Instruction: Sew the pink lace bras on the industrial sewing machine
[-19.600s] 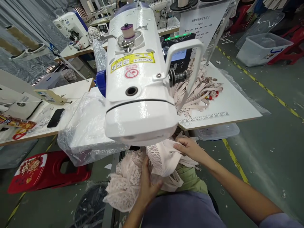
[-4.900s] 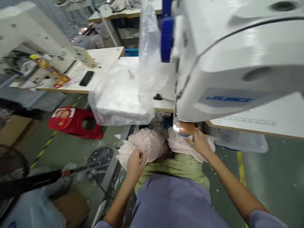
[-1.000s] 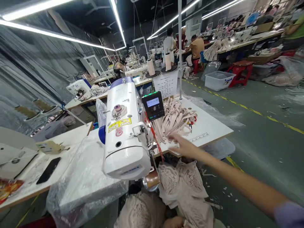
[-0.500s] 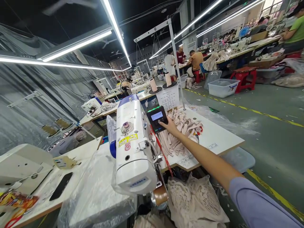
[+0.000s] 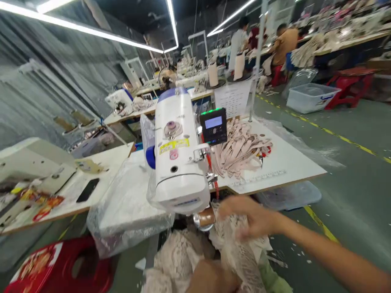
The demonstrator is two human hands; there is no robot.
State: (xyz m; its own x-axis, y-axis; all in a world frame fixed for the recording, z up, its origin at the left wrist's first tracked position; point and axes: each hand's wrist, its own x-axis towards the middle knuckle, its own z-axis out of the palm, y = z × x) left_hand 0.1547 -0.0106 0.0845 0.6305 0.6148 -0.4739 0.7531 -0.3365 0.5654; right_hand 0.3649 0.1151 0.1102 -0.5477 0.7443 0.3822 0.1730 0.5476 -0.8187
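Note:
In the head view my right hand (image 5: 249,215) is blurred over the beige lace pieces (image 5: 250,260) in front of the sewing machine; its thumb and fingers look apart. My left hand (image 5: 210,278) is low at the bottom edge, against the beige lace fabric (image 5: 177,254). Its fingers are hidden, so a grip cannot be made out. Just above the hands is the white sewing machine (image 5: 180,167) with a cylinder-shaped arm end (image 5: 204,217). The black control panel (image 5: 213,126) on it shows a lit screen, and no hand touches it.
A heap of beige fabric strips (image 5: 241,148) lies on the white tabletop (image 5: 293,167). At left are a plastic-covered table (image 5: 128,195), a black phone (image 5: 88,190) and a red stool (image 5: 88,264). A clear bin (image 5: 311,97) stands on the floor. Several people sit or stand farther back.
My right hand has left the control panel and come down to the lace pieces. My left hand has come into view at the bottom. The view has tilted down.

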